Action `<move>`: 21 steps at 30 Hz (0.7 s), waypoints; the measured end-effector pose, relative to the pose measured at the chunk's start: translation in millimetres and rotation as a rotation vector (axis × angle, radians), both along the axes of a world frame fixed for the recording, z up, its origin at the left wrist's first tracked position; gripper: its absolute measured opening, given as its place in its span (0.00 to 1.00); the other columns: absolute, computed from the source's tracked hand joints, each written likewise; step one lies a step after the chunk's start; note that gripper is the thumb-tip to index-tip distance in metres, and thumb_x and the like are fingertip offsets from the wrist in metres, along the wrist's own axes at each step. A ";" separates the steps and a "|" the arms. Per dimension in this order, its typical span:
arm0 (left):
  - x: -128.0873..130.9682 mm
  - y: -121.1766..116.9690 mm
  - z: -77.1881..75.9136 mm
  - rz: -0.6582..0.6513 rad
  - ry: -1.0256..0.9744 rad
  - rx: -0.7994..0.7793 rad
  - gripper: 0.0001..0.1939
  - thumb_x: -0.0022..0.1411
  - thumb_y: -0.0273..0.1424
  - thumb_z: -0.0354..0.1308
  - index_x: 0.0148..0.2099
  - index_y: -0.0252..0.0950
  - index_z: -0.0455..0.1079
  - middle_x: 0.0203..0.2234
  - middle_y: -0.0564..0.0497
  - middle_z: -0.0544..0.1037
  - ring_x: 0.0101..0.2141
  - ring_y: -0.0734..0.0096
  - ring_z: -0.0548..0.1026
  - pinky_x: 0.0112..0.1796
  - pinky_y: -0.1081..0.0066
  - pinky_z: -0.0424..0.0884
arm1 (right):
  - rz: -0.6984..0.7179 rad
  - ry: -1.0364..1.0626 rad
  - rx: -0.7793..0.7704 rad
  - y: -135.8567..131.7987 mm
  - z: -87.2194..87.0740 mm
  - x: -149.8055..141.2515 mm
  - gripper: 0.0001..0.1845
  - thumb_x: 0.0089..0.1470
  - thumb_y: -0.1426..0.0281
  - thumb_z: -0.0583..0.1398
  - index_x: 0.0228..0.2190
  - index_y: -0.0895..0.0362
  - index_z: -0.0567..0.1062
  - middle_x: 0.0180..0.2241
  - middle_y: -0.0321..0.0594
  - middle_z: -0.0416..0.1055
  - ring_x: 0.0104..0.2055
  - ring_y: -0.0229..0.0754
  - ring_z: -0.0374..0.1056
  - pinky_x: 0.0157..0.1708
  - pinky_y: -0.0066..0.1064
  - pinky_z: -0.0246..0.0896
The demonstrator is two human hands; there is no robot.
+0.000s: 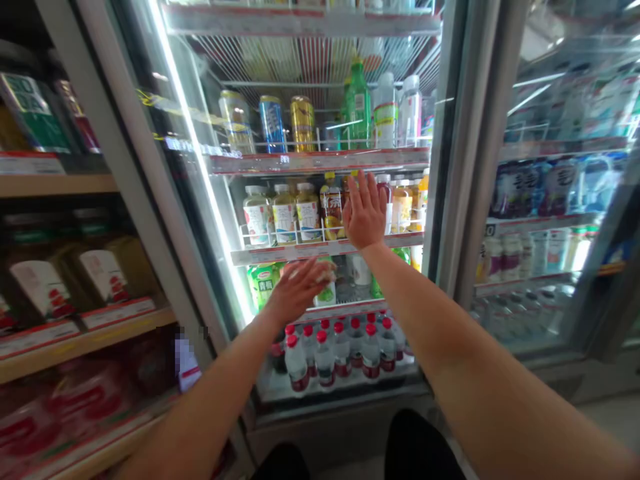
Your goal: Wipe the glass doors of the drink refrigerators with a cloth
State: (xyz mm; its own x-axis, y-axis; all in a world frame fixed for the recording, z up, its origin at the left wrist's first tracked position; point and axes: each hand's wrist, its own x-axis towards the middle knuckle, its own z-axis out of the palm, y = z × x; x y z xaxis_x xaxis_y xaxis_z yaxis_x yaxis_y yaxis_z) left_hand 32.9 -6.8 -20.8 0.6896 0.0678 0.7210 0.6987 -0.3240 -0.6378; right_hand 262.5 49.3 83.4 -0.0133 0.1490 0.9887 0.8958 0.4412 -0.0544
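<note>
I face an open drinks fridge. My right hand (pixel 365 210) is raised with fingers stretched upward, open, in front of the bottles on the middle shelf (pixel 300 252), close to a brown-labelled bottle (pixel 331 210). My left hand (pixel 299 287) reaches in lower, fingers extended flat and slightly blurred, open, just in front of green-labelled bottles (pixel 265 283) on the shelf below. Neither hand holds anything. Red-capped water bottles (pixel 340 350) stand in rows on the bottom shelf, under my left forearm.
The fridge's glass door (pixel 150 167) is swung open to the left. Cans (pixel 273 123) and a green bottle (pixel 359 103) stand on the upper shelf. A closed glass door (pixel 550 200) with more drinks is at right. Wooden shelves (pixel 75 320) with packaged goods are at left.
</note>
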 end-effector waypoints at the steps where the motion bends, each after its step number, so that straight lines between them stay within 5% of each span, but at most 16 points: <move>1: -0.7 -0.8 -0.8 -0.010 0.115 -0.039 0.24 0.65 0.23 0.57 0.58 0.53 0.73 0.65 0.57 0.67 0.67 0.68 0.60 0.66 0.63 0.55 | -0.004 -0.001 0.002 -0.4 -0.2 -0.1 0.30 0.66 0.68 0.45 0.68 0.58 0.60 0.71 0.44 0.52 0.75 0.49 0.40 0.72 0.53 0.37; 3: -5.9 -1.3 10.5 0.017 0.135 -0.046 0.23 0.65 0.24 0.57 0.57 0.52 0.73 0.65 0.56 0.67 0.68 0.66 0.58 0.68 0.59 0.49 | 0.000 0.000 0.009 -0.5 -1.0 -0.4 0.30 0.66 0.69 0.45 0.67 0.58 0.60 0.71 0.44 0.52 0.75 0.49 0.41 0.72 0.53 0.37; 8: -12.2 1.6 50.4 0.151 -0.496 0.099 0.23 0.67 0.25 0.55 0.63 0.44 0.70 0.71 0.45 0.53 0.70 0.51 0.51 0.64 0.46 0.55 | 0.092 0.025 0.025 2.8 -0.2 -0.2 0.30 0.66 0.69 0.47 0.67 0.57 0.60 0.70 0.45 0.53 0.75 0.51 0.40 0.72 0.56 0.36; 14: 23.4 4.6 12.2 0.086 -0.360 -0.081 0.29 0.69 0.31 0.56 0.70 0.48 0.60 0.74 0.47 0.40 0.71 0.48 0.45 0.65 0.45 0.55 | 0.194 0.068 -0.031 -10.7 -2.9 1.5 0.31 0.64 0.72 0.47 0.67 0.55 0.61 0.70 0.43 0.53 0.75 0.51 0.41 0.71 0.59 0.39; 18: 59.9 8.5 6.5 0.035 -0.506 -0.153 0.36 0.72 0.32 0.51 0.76 0.41 0.41 0.74 0.41 0.34 0.72 0.50 0.38 0.67 0.44 0.51 | 0.363 -0.008 -0.116 -41.3 -41.2 -8.0 0.28 0.65 0.70 0.49 0.64 0.55 0.66 0.66 0.43 0.63 0.71 0.47 0.53 0.70 0.50 0.50; 21: 85.2 11.1 3.7 -0.054 -0.582 -0.267 0.37 0.74 0.33 0.42 0.76 0.30 0.29 0.73 0.37 0.33 0.72 0.54 0.35 0.69 0.49 0.49 | 0.534 -0.044 -0.198 -55.6 -78.5 -18.6 0.31 0.64 0.72 0.49 0.67 0.58 0.60 0.67 0.45 0.62 0.69 0.42 0.57 0.69 0.41 0.55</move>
State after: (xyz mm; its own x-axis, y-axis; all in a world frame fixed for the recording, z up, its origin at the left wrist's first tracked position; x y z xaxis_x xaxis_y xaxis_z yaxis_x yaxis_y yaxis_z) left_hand 118.1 4.3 -17.1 0.1976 0.2731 0.9415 0.8844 -0.4638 -0.0511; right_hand 243.9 -6.3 4.8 -0.1785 0.2930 0.9393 0.5543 0.8187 -0.1501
